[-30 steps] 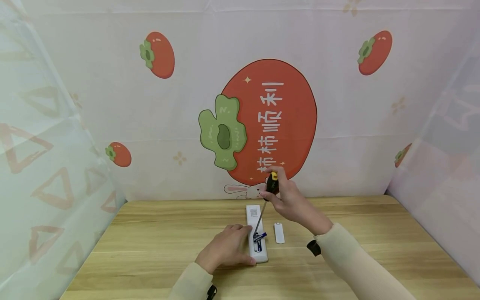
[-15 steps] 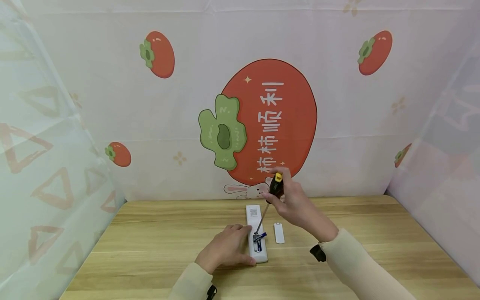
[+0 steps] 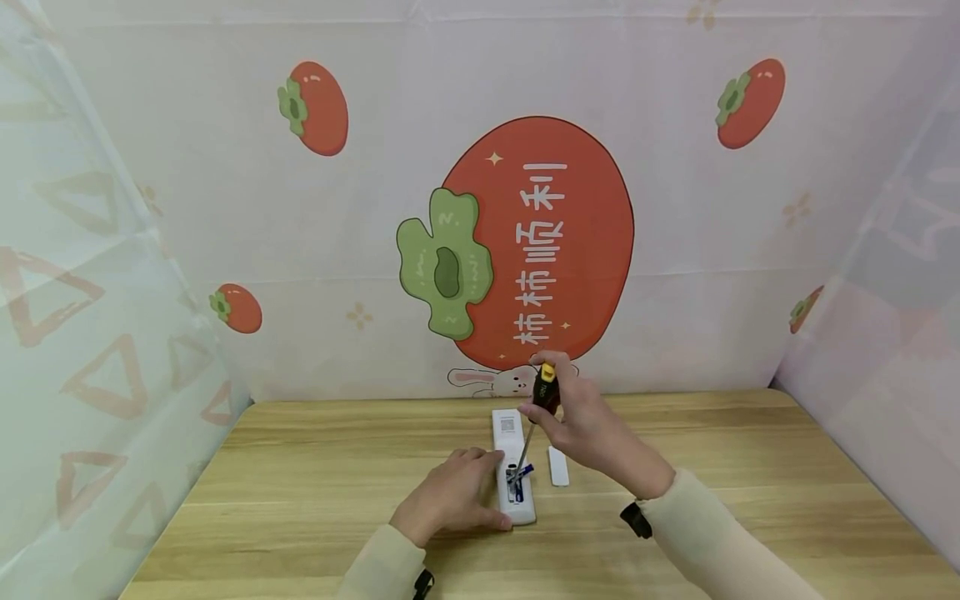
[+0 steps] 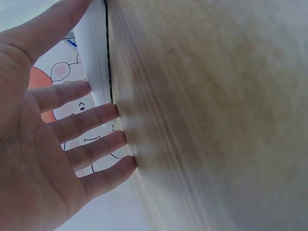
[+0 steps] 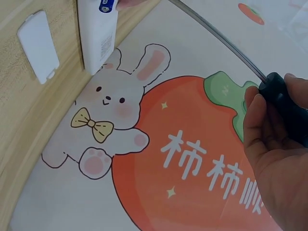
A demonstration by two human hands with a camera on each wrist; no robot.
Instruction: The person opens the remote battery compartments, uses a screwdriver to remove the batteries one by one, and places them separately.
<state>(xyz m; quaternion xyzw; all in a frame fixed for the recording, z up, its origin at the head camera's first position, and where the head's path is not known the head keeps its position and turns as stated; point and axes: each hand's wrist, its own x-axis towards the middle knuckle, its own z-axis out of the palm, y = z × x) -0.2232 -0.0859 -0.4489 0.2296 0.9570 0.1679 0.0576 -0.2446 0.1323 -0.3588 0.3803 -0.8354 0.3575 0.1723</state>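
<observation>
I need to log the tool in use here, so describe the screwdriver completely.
The screwdriver has a black handle with a yellow cap at its top end and a thin, bare metal shaft. The right hand grips the handle, holding the tool tilted, handle up and toward the back wall. Its tip points down into the open battery bay of the white remote control, next to a blue-marked battery. The very tip is too small to make out. In the right wrist view the shaft looks smooth and shiny.

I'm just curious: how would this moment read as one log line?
left hand: steadies remote | right hand: grips screwdriver | tip: at blue battery | cover: on table
</observation>
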